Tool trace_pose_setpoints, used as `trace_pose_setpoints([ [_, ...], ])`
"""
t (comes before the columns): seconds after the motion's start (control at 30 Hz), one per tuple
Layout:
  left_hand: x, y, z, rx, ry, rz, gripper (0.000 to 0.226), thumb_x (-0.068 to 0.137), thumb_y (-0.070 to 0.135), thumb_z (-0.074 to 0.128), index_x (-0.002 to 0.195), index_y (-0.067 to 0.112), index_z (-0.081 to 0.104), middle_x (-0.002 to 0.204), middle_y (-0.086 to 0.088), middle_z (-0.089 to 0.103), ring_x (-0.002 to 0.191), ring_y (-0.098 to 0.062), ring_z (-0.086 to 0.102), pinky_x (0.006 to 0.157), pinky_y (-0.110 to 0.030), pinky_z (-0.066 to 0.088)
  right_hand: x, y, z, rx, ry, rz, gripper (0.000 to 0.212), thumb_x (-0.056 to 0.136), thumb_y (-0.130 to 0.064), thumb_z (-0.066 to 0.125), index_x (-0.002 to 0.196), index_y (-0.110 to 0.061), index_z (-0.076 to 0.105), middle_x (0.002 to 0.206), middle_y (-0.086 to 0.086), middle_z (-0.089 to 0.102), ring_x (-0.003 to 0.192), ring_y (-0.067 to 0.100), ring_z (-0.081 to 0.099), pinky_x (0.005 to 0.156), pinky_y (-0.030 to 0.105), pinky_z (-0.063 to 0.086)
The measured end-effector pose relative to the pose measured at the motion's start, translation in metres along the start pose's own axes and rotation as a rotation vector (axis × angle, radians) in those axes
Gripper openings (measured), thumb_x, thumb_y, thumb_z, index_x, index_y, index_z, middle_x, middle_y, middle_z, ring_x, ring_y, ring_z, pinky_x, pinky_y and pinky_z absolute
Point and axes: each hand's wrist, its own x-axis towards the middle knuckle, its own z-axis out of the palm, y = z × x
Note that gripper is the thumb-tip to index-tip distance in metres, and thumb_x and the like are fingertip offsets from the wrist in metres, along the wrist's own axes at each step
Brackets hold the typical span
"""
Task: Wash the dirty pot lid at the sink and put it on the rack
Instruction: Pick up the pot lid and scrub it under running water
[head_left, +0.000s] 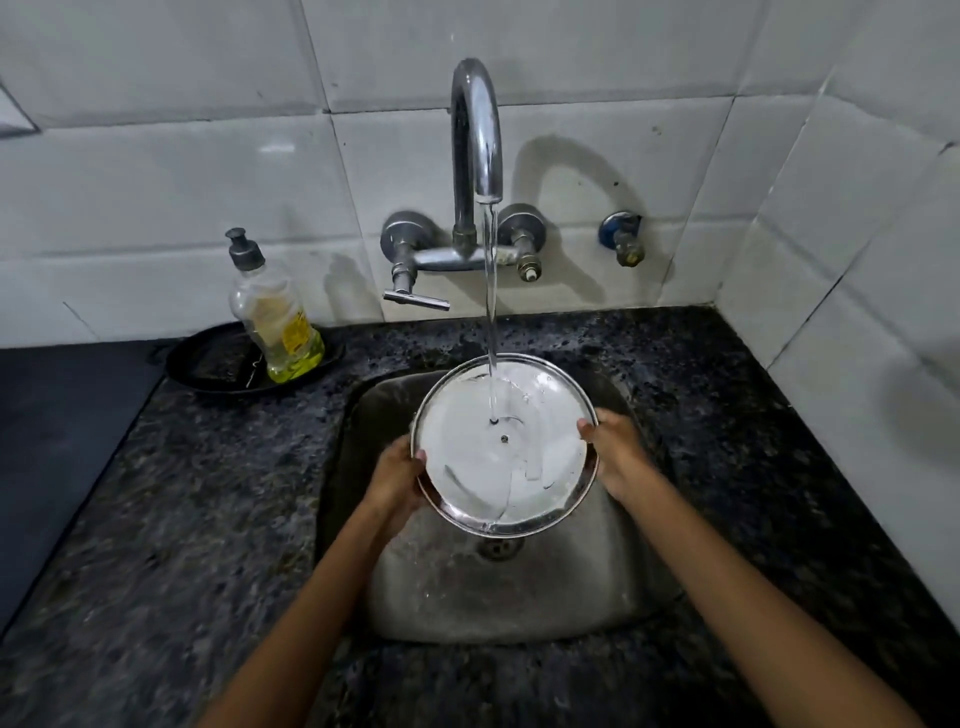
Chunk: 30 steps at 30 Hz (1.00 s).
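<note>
Over the steel sink (441, 597), tap (475, 130) at twelve o'clock pours onto the pot lid (501, 447). Left hand (395, 475) grips its nine o'clock rim, right hand (615, 449) its three o'clock.

white glossy wall tiles (156, 171) across top and right, dark speckled granite counter (171, 519) below, corner upper right
</note>
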Motion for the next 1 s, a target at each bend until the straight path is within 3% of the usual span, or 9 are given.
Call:
trace_pose_setpoints([
  [0.1, 0.001, 0.012, -0.009, 0.088, 0.102, 0.074, 0.025, 0.093, 0.003, 0.038, 0.094, 0.013, 0.060, 0.077, -0.007, 0.061, 0.063, -0.021, 0.055, 0.054, -0.024, 0.049, 0.000, 0.023, 0.004, -0.231, -0.099, 0.007, 0.032, 0.084, 0.004, 0.047, 0.113, -0.005, 0.054, 0.092, 0.012, 0.062, 0.083, 0.023, 0.058, 0.074, 0.035, 0.050],
  [0.2, 0.000, 0.010, -0.021, 0.100, 0.189, 0.131, 0.025, 0.091, 0.002, 0.041, 0.086, 0.016, 0.062, 0.069, -0.005, 0.058, 0.057, -0.018, 0.051, 0.044, -0.017, 0.044, -0.014, 0.034, 0.008, -0.550, -0.166, -0.262, 0.048, 0.083, -0.011, 0.051, 0.129, -0.021, 0.044, 0.127, 0.001, 0.054, 0.121, 0.019, 0.047, 0.104, 0.034, 0.038],
  [0.4, 0.004, -0.013, -0.028, -0.169, 0.319, 0.027, 0.033, 0.089, -0.007, 0.039, 0.074, 0.013, 0.060, 0.051, 0.007, 0.063, 0.059, -0.014, 0.050, 0.050, -0.020, 0.045, -0.032, 0.016, 0.004, -1.171, -0.231, -0.779, 0.053, 0.089, -0.041, 0.022, 0.137, -0.023, 0.037, 0.148, 0.009, 0.034, 0.136, 0.030, 0.031, 0.110, 0.045, 0.030],
  [0.5, 0.001, -0.013, -0.013, -0.325, 0.316, -0.075, 0.035, 0.086, -0.013, 0.031, 0.066, 0.009, 0.050, 0.037, 0.006, 0.058, 0.049, -0.019, 0.054, 0.038, -0.015, 0.046, -0.033, 0.001, 0.004, -1.289, -0.132, -1.039, 0.041, 0.084, -0.008, 0.039, 0.119, -0.018, 0.059, 0.146, 0.023, 0.037, 0.134, 0.046, 0.032, 0.103, 0.056, 0.036],
  [0.6, -0.001, -0.007, -0.004, -0.424, 0.328, -0.183, 0.030, 0.090, -0.008, 0.034, 0.069, 0.006, 0.050, 0.057, -0.008, 0.062, 0.038, -0.014, 0.061, 0.033, -0.019, 0.047, -0.032, -0.021, 0.003, -1.319, -0.108, -1.198, 0.040, 0.077, -0.014, 0.034, 0.092, -0.018, 0.071, 0.120, 0.014, 0.066, 0.118, 0.036, 0.055, 0.106, 0.049, 0.035],
  [0.67, 0.000, 0.001, -0.005, -0.455, 0.308, -0.277, 0.023, 0.095, 0.006, 0.039, 0.080, 0.004, 0.056, 0.062, -0.013, 0.065, 0.052, -0.017, 0.068, 0.029, -0.022, 0.046, -0.030, -0.029, 0.004, -1.254, -0.164, -1.176, 0.036, 0.077, -0.012, 0.037, 0.088, -0.017, 0.071, 0.098, 0.006, 0.073, 0.104, 0.027, 0.063, 0.105, 0.043, 0.034],
  [0.73, 0.000, 0.016, -0.005, -0.497, 0.230, -0.323, 0.034, 0.098, 0.024, 0.038, 0.109, -0.001, 0.058, 0.062, -0.025, 0.069, 0.082, -0.030, 0.071, 0.030, -0.027, 0.048, -0.034, -0.040, 0.010, -1.055, -0.225, -0.989, 0.026, 0.081, -0.003, 0.045, 0.084, -0.013, 0.069, 0.083, 0.011, 0.072, 0.086, 0.029, 0.065, 0.087, 0.041, 0.049],
  [0.8, -0.003, 0.037, -0.005, -0.420, 0.133, -0.334, 0.046, 0.098, 0.035, 0.030, 0.122, 0.001, 0.050, 0.078, -0.041, 0.065, 0.085, -0.038, 0.070, 0.037, -0.031, 0.053, -0.034, -0.053, 0.021, -0.919, -0.181, -0.781, 0.017, 0.085, -0.004, 0.052, 0.083, -0.011, 0.067, 0.079, 0.016, 0.070, 0.079, 0.028, 0.063, 0.069, 0.035, 0.047],
  [1.0, 0.002, 0.113, 0.003, 0.254, 0.203, 0.116, 0.028, 0.088, 0.018, 0.054, 0.065, 0.002, 0.053, 0.062, -0.013, 0.048, 0.047, -0.020, 0.048, 0.049, -0.029, 0.044, -0.030, -0.091, 0.075, -0.790, -0.243, -0.510, 0.048, 0.089, -0.011, 0.053, 0.046, -0.017, 0.033, 0.048, -0.001, 0.035, 0.052, 0.018, 0.039, 0.052, 0.031, 0.026],
])
